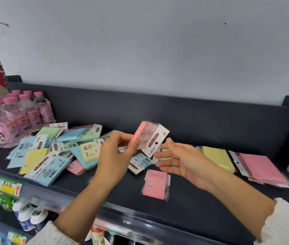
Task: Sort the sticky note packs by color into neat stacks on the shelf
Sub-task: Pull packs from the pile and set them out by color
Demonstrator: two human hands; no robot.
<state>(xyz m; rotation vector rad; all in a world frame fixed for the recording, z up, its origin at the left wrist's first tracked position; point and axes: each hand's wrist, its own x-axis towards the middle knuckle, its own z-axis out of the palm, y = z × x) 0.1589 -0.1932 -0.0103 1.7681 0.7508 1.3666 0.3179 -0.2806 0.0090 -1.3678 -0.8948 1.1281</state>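
Above the middle of the shelf (202, 200), your left hand (115, 152) holds a pink pack (147, 137) clear of the surface, thumb and fingers pinching its pink end. Its white header card points right and down. Your right hand (181, 160) is just right of that pack, with the fingers straight, spread and gripping nothing. Whether the fingertips touch the card cannot be told.

At the left end lies a mixed pile (51, 152) of blue, yellow, green and pink packs, overlapping and unsorted. A lone pink pack (155, 184) lies flat near the front edge, below your hands. At the right end a yellow stack (218, 158) and a pink stack (262, 168) sit side by side. Pink-capped bottles (16, 117) stand at the back left corner.
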